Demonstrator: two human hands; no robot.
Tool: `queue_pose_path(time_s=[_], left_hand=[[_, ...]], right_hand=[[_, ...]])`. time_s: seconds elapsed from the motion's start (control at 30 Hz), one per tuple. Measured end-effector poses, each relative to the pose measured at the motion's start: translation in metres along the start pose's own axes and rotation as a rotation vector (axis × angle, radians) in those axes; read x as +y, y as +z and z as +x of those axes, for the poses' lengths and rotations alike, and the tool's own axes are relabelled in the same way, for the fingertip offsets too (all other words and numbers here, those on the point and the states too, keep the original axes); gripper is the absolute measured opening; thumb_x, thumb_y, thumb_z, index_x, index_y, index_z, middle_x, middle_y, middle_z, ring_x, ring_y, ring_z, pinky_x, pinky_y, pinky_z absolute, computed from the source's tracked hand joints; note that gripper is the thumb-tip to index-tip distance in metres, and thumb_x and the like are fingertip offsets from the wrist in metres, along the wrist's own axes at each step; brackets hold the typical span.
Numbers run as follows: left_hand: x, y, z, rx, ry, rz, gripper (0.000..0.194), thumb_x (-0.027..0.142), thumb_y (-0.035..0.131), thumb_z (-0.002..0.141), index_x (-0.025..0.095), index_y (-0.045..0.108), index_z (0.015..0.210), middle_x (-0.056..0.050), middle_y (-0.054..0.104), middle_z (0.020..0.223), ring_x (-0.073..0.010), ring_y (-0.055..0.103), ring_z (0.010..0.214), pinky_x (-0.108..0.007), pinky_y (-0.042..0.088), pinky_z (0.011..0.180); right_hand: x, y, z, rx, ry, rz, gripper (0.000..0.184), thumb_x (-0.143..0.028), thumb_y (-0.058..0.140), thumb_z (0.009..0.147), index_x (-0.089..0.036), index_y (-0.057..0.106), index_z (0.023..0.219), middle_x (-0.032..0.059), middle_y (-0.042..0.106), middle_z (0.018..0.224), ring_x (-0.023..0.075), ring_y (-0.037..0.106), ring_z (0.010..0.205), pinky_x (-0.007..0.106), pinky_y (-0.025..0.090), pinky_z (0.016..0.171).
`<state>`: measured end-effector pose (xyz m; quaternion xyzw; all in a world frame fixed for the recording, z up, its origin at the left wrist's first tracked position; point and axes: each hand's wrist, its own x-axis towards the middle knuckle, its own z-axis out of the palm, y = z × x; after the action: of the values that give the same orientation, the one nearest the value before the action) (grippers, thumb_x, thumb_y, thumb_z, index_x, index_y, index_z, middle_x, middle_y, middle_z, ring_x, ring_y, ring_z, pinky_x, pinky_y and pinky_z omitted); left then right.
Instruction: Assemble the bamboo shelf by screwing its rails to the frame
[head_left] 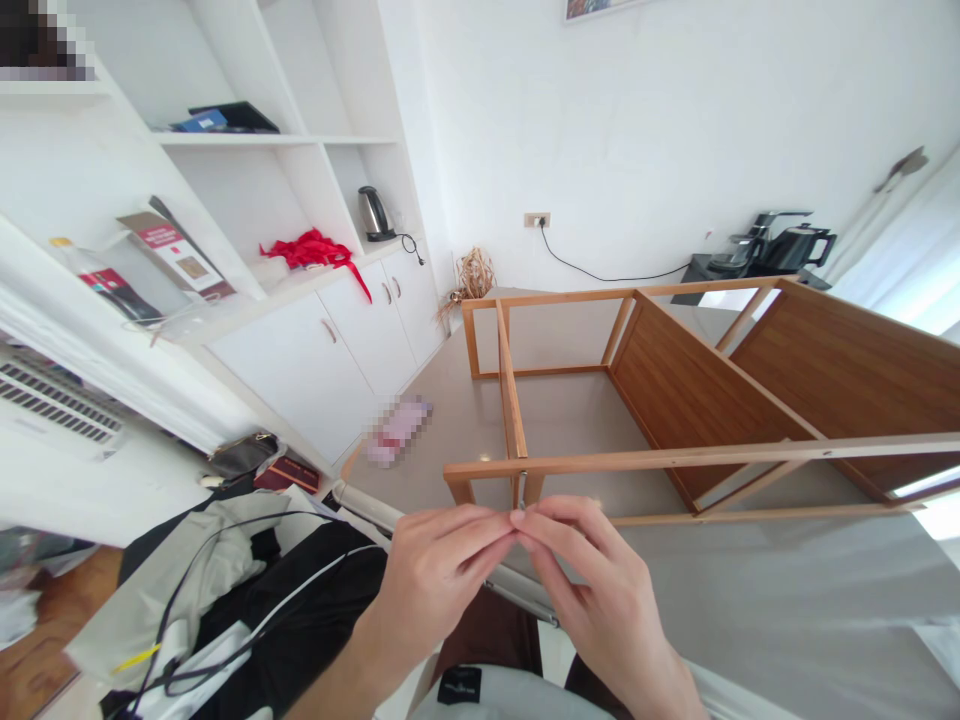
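Observation:
My left hand and my right hand meet at the fingertips just in front of a wooden rack frame. Both are closed in a pinch; whatever lies between the fingers is too small or hidden to name. Right above the fingertips, a thin metal piece, perhaps a bolt or key, shows at the frame's near left corner. I cannot tell whether my fingers touch it. The rack lies on its side on a glossy table, with brown slatted shelves set between its rails.
Left of the table, clothes and cables lie heaped. White cabinets bear a red ribbon, a kettle and a bottle. At the back right stands a coffee maker; dried stalks sit in the corner.

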<state>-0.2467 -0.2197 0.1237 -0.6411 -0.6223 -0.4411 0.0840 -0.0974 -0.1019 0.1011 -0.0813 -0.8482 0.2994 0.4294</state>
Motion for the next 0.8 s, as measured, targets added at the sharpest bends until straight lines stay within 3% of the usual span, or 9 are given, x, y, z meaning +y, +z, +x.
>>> queue_pose_path(time_s=[0.13, 0.23, 0.4, 0.57, 0.8], left_hand=[[-0.002, 0.004, 0.0, 0.054, -0.049, -0.056, 0.013, 0.012, 0.075, 0.09, 0.021, 0.074, 0.099, 0.0, 0.08, 0.083, -0.0126, 0.073, 0.066, -0.021, 0.057, 0.065], [-0.002, 0.015, 0.0, 0.086, -0.182, -0.187, 0.009, 0.015, 0.075, 0.09, 0.021, 0.076, 0.095, 0.001, 0.078, 0.075, -0.0106, 0.068, 0.053, -0.019, 0.055, 0.055], [0.001, 0.04, -0.004, 0.123, -0.409, -0.442, 0.015, 0.02, 0.065, 0.097, 0.022, 0.079, 0.102, 0.001, 0.077, 0.072, -0.0108, 0.069, 0.052, -0.018, 0.058, 0.053], [0.001, 0.049, -0.007, 0.135, -0.461, -0.44, 0.02, 0.026, 0.062, 0.1, 0.021, 0.081, 0.104, -0.003, 0.08, 0.083, -0.0088, 0.065, 0.052, -0.015, 0.054, 0.049], [-0.001, 0.049, -0.007, 0.113, -0.477, -0.456, 0.02, 0.026, 0.061, 0.101, 0.02, 0.08, 0.104, -0.002, 0.078, 0.079, -0.0083, 0.066, 0.057, -0.013, 0.053, 0.053]], right_hand=[[0.0, -0.001, 0.002, -0.002, -0.015, 0.007, 0.033, -0.007, 0.058, 0.098, -0.027, 0.066, 0.122, 0.0062, 0.068, 0.111, 0.0156, 0.069, 0.099, 0.028, 0.059, 0.092], [-0.002, 0.0, 0.005, 0.045, 0.019, 0.027, 0.027, -0.007, 0.06, 0.097, -0.026, 0.067, 0.116, 0.0052, 0.069, 0.109, 0.0146, 0.069, 0.098, 0.025, 0.058, 0.091], [-0.004, 0.005, 0.008, 0.155, 0.212, 0.105, 0.018, -0.014, 0.063, 0.097, -0.026, 0.071, 0.108, 0.0027, 0.072, 0.101, 0.0134, 0.071, 0.088, 0.023, 0.06, 0.079], [-0.002, 0.013, 0.005, 0.215, 0.415, 0.243, 0.01, -0.024, 0.07, 0.094, -0.026, 0.07, 0.104, 0.0005, 0.074, 0.093, 0.014, 0.071, 0.081, 0.025, 0.061, 0.075], [0.0, 0.016, 0.005, 0.211, 0.446, 0.31, 0.006, -0.025, 0.071, 0.094, -0.028, 0.071, 0.1, -0.0011, 0.073, 0.09, 0.0142, 0.07, 0.08, 0.026, 0.06, 0.074]])
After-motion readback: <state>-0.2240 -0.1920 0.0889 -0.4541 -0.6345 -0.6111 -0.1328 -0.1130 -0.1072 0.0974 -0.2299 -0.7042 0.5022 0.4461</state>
